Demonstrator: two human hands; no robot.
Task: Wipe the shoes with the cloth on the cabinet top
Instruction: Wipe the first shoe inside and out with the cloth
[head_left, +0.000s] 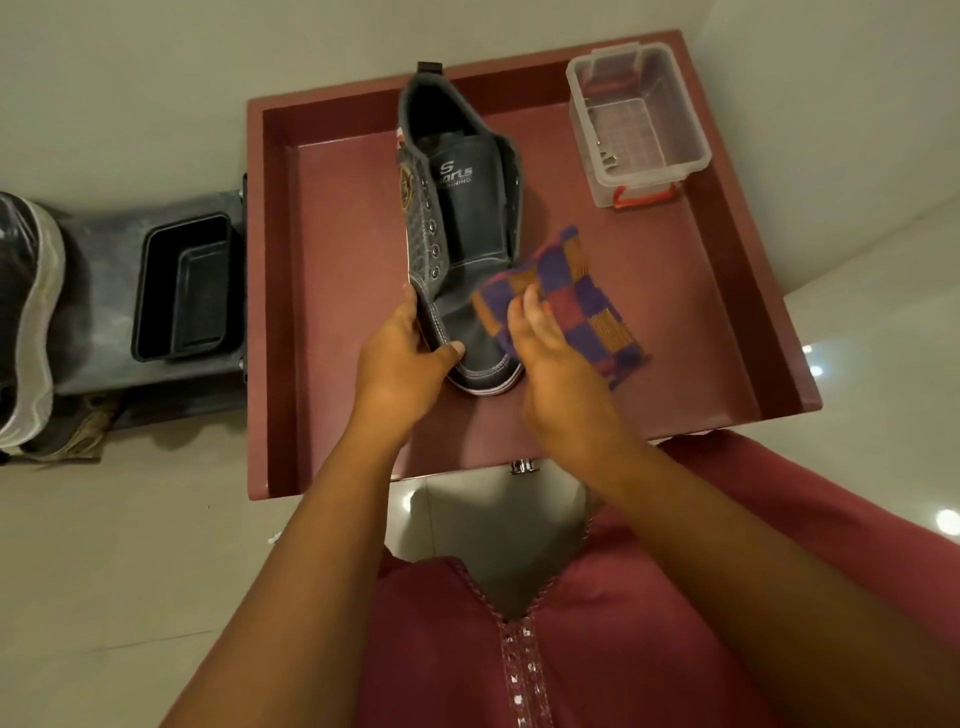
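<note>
Shoe of dark grey colour lies on the red cabinet top, with its toe toward the person and its open heel toward the wall. It has white stitching, metal eyelets without laces, a white edge on the sole, and the printed word "Sports" on the tongue. The left hand grips the toe part from the left side, with the thumb on top of the leather. The right hand presses the checkered cloth, which is purple, orange and red, against the right side of the toe; its fingers are curled on the cloth. One part of the cloth hangs down onto the cabinet top beside the shoe.

At the far right corner of the cabinet top stands a clear plastic box with red clips, well apart from the shoe. To the left of the cabinet is a grey rack with a black tray on it, and another shoe shows at the left edge.
</note>
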